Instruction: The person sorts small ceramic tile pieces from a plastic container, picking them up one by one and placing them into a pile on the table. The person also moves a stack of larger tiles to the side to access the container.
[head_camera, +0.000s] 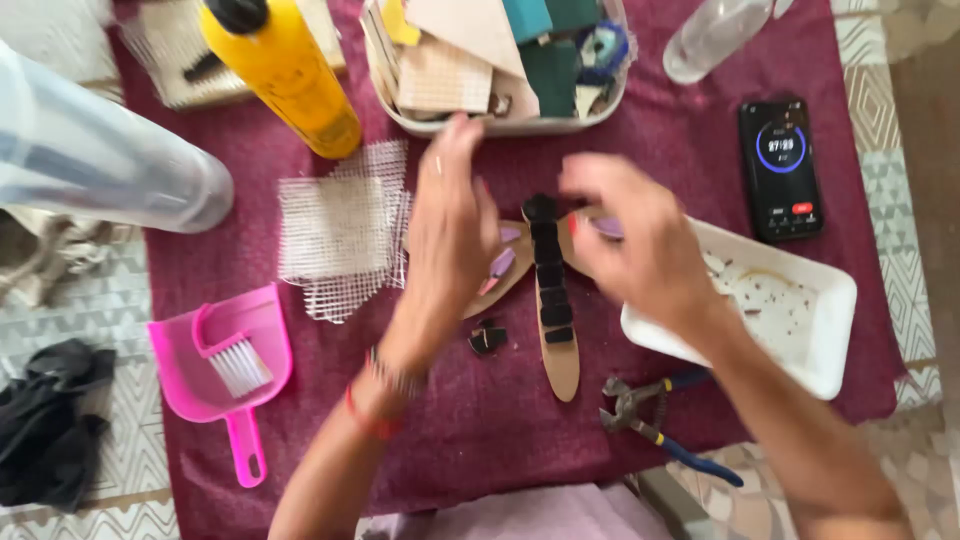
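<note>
A dragonfly-shaped wooden cutout (558, 355) lies flat on the maroon cloth (480, 420) covering the table, its long body running nearly straight toward and away from the viewer, the rounded tail end nearest and the head end pointing toward the tub of tile pieces (500, 60). A row of black square tiles (548, 270) follows that same axis down the body, and the wings spread out to either side, mostly hidden under the hands. The left hand (450, 235) reaches in from below, fingers extended and pointing away, lying over the left wing, where pale purple tile pieces (501, 264) show beside it. The right hand (640, 240) comes in from the lower right, fingers curled down over the right wing; it is blurred, so I cannot tell whether it pinches anything. The two hands sit apart, one on each side of the body. A loose dark shard (488, 339) lies just left of the body. Nearby are mesh squares (340, 235), a white tray (800, 320), tile nippers (660, 415), a phone (781, 168), a yellow bottle (285, 75) and a pink dustpan (225, 365).
</note>
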